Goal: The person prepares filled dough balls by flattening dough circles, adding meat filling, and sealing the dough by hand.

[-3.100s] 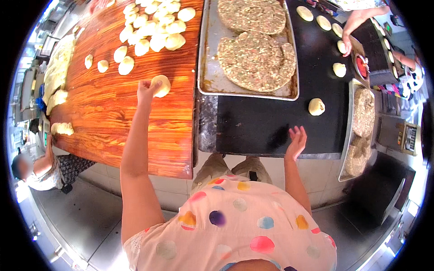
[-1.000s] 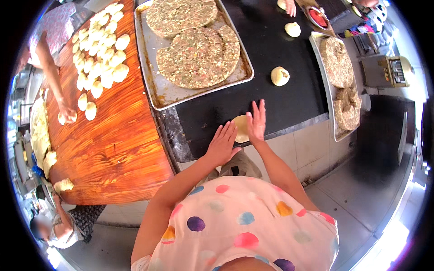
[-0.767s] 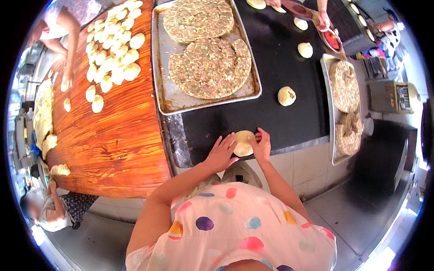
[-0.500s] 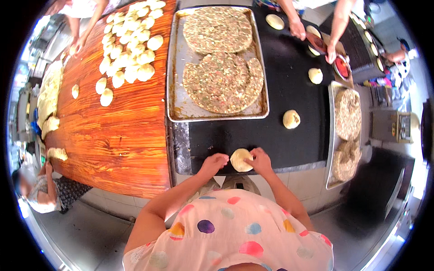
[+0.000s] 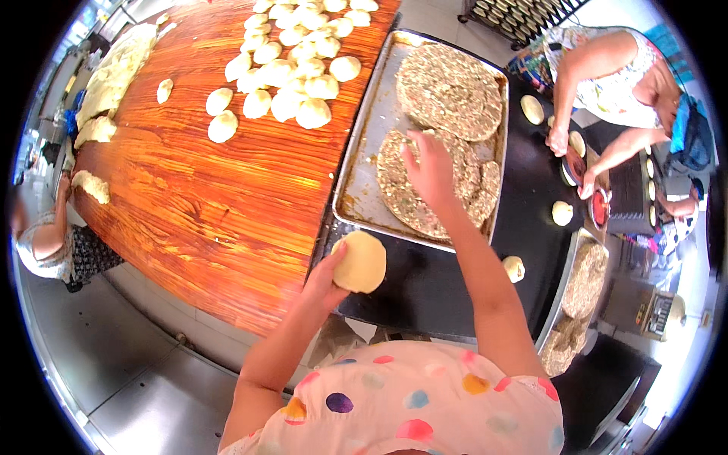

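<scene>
Light falls across a brown wooden table at left, which bears a cluster of dough balls. Beside its right edge, the left hand grips a flat dough round by its left rim; a light, level hold should keep it from stretching. Next, above the metal tray, the right hand is half open, thumb apart from fingers, apparently empty; whether it touches the nearer chopped mound I cannot tell. Keeping the fingers close together would best gather a compact portion. Farther right, one dough ball sits on the black counter.
</scene>
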{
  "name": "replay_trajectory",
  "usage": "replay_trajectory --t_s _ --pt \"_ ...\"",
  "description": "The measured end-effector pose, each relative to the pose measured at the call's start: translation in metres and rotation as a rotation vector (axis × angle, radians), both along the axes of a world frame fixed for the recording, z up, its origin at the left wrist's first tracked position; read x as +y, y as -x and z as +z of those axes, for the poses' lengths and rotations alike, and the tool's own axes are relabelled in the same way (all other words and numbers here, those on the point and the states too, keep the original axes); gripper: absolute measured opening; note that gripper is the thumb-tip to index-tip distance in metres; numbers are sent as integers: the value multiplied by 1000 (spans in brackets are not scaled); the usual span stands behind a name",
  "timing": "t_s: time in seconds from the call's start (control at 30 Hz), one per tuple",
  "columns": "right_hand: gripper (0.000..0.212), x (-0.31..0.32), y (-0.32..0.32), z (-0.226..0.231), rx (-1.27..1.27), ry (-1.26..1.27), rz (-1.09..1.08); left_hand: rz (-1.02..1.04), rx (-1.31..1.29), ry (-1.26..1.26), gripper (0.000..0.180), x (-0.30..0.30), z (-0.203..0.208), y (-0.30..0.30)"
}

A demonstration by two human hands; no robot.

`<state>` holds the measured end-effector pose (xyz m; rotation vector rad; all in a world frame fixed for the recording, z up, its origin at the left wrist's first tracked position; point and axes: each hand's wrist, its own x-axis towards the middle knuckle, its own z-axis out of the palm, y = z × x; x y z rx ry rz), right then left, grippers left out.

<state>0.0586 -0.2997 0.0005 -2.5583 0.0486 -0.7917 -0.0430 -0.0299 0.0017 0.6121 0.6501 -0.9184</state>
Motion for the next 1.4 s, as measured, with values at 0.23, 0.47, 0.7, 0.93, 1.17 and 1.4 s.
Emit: replay_trajectory --t_s 0.23,0.47,0.7,0.93,1.17,1.4 --pt "40 13 -101 -45 882 361 -197 52 72 -22 49 54 -1 24" --pt "48 36 -107 -52 855 182 -77 99 34 -23 50 72 5 8" --pt "59 45 -139 -57 1183 208 -200 3 16 -41 50 72 5 15" --pt "47 -10 -150 -88 1063 -214 -246 24 -7 -61 47 81 12 20" --pt "53 13 -113 -7 579 -504 -64 87 -46 19 49 68 -3 -9" --pt "48 103 55 88 85 -392 102 88 -180 464 54 -23 40 -71"
